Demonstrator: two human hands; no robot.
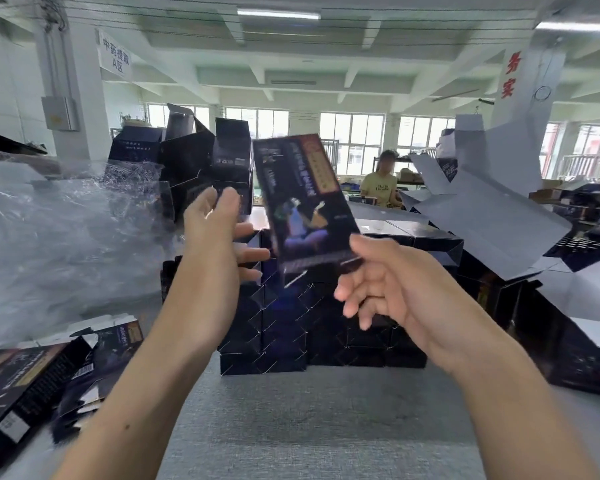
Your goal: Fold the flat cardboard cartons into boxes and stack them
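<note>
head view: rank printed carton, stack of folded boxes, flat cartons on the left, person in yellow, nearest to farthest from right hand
1. Printed carton, lower corner in the right hand's grip.
2. Stack of folded boxes, just beyond and below.
3. Flat cartons, low left on the table.
4. Person in yellow, far across the room.

One view only: a wide-angle camera on my head, facing forward and slightly down over the grey table (309, 427). My forearms (174, 375) enter from the bottom edge, close to the lens. My left hand (215, 230) and right hand (388, 282) meet at a carton (305, 202) mid-frame — the ceiling (291, 64) bows overhead.
</note>
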